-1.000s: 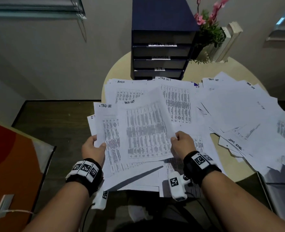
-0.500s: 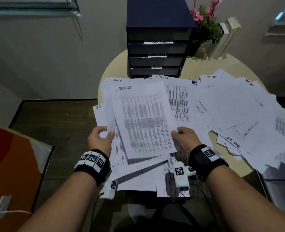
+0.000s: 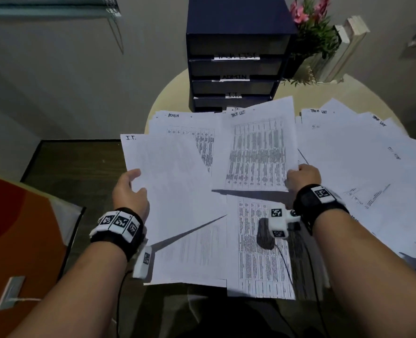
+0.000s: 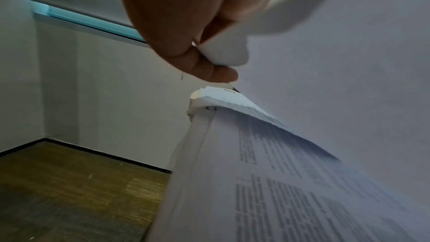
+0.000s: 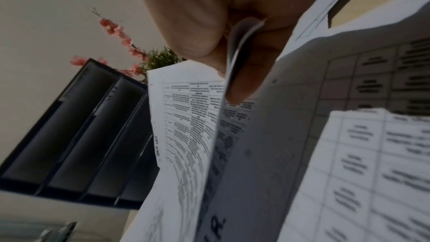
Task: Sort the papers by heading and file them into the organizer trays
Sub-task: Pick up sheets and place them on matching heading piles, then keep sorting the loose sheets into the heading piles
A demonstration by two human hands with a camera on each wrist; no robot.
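- Head view: my left hand (image 3: 129,191) holds the I.T. sheet (image 3: 168,181) by its left edge, and my right hand (image 3: 303,175) pinches the task-list sheet (image 3: 258,152), both above the loose papers (image 3: 363,154) on the table (image 3: 355,90).
- I judge either thin sheet could slip or drag neighbours, since each hangs from one edge.
- The organizer (image 3: 236,69) stands at the far side; its tray labels read only here.
- Left wrist view alone shows the fingers (image 4: 216,73) curled onto several stacked edges.

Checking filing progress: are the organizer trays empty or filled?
Empty, apparently: the organizer's slots look dark in head and right wrist views, no paper showing; their depths stay hidden.
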